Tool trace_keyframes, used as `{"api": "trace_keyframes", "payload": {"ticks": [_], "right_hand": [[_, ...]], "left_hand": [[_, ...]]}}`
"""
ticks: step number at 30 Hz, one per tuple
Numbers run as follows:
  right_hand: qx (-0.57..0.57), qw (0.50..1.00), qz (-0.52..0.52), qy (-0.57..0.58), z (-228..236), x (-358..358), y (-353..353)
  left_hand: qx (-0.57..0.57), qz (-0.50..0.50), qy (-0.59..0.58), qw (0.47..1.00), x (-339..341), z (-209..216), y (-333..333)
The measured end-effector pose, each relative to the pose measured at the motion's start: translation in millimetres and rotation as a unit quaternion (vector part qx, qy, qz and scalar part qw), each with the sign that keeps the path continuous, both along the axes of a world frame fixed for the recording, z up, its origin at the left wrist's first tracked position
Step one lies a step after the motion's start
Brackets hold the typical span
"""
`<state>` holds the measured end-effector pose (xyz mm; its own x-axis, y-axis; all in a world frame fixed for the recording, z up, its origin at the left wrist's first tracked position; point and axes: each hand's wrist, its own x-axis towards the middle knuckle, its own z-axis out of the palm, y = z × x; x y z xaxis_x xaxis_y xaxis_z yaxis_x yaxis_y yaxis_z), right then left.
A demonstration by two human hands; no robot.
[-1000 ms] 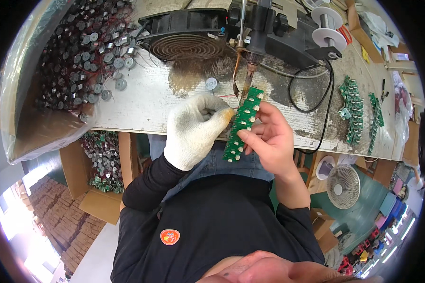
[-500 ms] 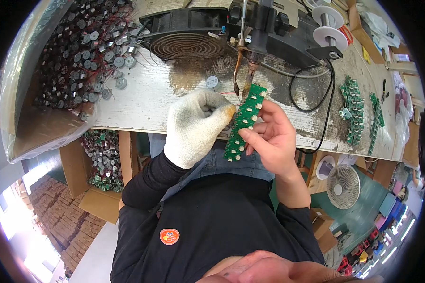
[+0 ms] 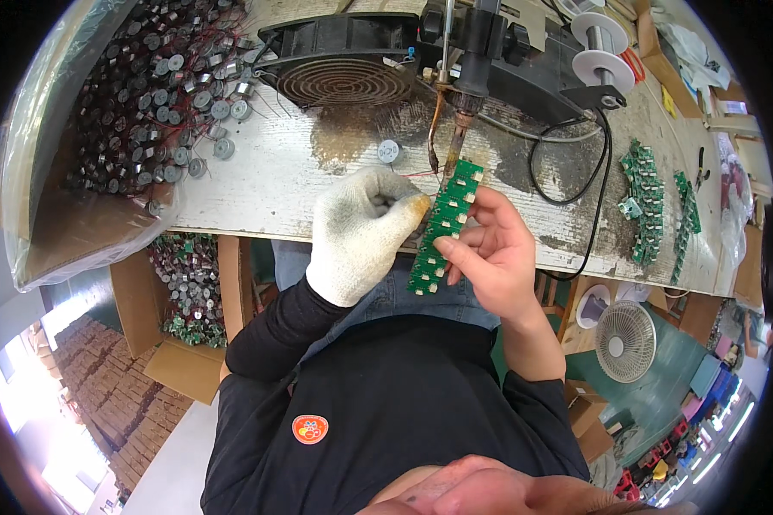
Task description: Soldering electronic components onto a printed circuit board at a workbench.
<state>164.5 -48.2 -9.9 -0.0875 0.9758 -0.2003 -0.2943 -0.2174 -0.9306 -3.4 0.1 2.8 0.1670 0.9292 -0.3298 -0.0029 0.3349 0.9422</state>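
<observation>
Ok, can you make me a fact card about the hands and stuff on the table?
Left hand: gloved, pinched close beside the green board strip; anything it grips is unclear
Right hand: bare, holding that strip
By the strip's far end: soldering iron
Beyond the left hand: one lone disc
Far left: pile of round parts
Far right: more board strips

The left hand (image 3: 356, 236), gloved in white, curls inward, left thumb (image 3: 410, 213) pinched toward the forefinger; the black-sleeved left forearm (image 3: 279, 337) slants up and inward. The bare right hand (image 3: 500, 262) grips between right thumb (image 3: 458, 254) and bent fingers (image 3: 495, 209), its bare right forearm (image 3: 534, 350) rising steeply.
</observation>
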Motion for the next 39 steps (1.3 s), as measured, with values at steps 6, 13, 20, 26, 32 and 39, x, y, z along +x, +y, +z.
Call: {"api": "trace_keyframes", "payload": {"ticks": [6, 13, 20, 26, 32, 39], "right_hand": [[-0.003, 1.000, 0.007, -0.006, -1, 1, -1], [-0.007, 1.000, 0.006, -0.004, 0, 0, -1], [0.004, 1.000, 0.003, -0.004, 2, 0, -1], [-0.002, 1.000, 0.008, 0.002, 2, 2, 0], [-0.004, 1.000, 0.006, -0.002, -3, 1, -1], [-0.019, 1.000, -0.020, 0.004, 4, -3, 3]], "left_hand": [[0.016, 0.017, -0.004, 1.000, 2, 3, 3], [0.022, 0.013, 0.001, 1.000, 2, 2, 5], [0.013, 0.009, 0.004, 1.000, 3, 4, 5], [0.003, 0.014, -0.005, 1.000, 6, 4, 4], [-0.012, 0.007, 0.012, 1.000, 6, 3, 6], [0.258, -0.057, 0.171, 0.949, -23, -11, 3]]}}
